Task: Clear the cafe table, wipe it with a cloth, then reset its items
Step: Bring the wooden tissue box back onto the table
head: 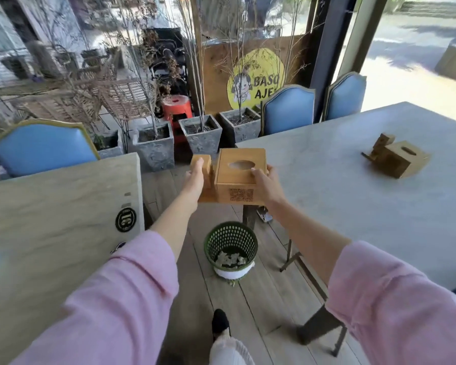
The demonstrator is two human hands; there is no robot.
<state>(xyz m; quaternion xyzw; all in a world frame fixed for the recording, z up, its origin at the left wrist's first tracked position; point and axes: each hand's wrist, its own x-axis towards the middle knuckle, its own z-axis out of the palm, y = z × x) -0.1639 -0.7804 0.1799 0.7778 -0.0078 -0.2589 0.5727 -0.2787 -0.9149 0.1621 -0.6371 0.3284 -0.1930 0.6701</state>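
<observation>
Palm and most fingers of the left hand [195,177] hidden behind the small wooden block; right hand [263,183] fingertips tucked over the far edge of the wooden tissue box [238,177]. Code on the box front too blurred to read. Yellow sign [256,77] at 12 o'clock partly masked by branches and a chair. Large table [353,193] cut off at 3 o'clock. Wastebasket [231,243] contents at 6 o'clock indistinct. Second wooden box [398,159] at 2 o'clock too small for detail.

We see pink sleeves [132,293], a honey-brown wooden tissue box [238,180] bearing a dark QR pattern, and a pale grey marbled tabletop [353,196]. Blue chairs [288,110] and a green perforated bin [231,243] stand nearby.
</observation>
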